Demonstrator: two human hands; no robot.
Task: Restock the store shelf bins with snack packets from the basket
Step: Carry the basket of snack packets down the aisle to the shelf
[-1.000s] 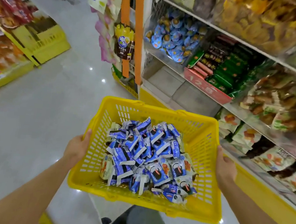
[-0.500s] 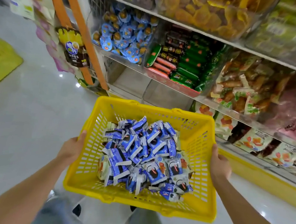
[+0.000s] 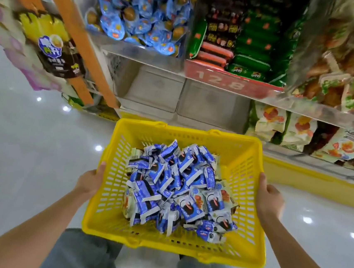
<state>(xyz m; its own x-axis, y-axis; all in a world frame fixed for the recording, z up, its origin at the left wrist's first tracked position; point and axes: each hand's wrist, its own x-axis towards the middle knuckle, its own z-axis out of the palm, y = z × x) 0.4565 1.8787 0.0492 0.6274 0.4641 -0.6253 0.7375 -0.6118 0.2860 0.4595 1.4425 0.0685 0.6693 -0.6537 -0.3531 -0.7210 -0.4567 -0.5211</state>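
1. Head view, the hands: the left hand point(image 3: 90, 179) grips the left side of the yellow basket point(image 3: 251, 180) with its thumb over the rim. The right hand point(image 3: 270, 197) grips the right side the same way. The other fingers are hidden behind the basket walls. Both hands are taken up with the basket, and neither holds a packet.
2. Head view, the load: the snack packets point(image 3: 179, 188), mostly blue and white, lie in a loose heap across the bottom of the basket, piled highest in the middle. None shows outside it.
3. Head view, the target: just beyond the basket's far rim, low in the shelf point(image 3: 145, 54), two clear bins point(image 3: 154, 90) stand side by side with only their bare bottoms showing. Above them are blue egg packs point(image 3: 140, 15) and a red price sign point(image 3: 230, 83). To their right lie bags with orange print point(image 3: 301, 133).
4. How far along, as a judgement: the restocking itself has not begun. The basket is held close to the shelf and looks fully loaded, and no packet of this kind shows in any bin.
5. What is left, as a judgement: free a hand or set the basket down on the floor point(image 3: 29, 152), then move the packets into the two bins until the heap is gone. The view does not show which bin is meant for them.
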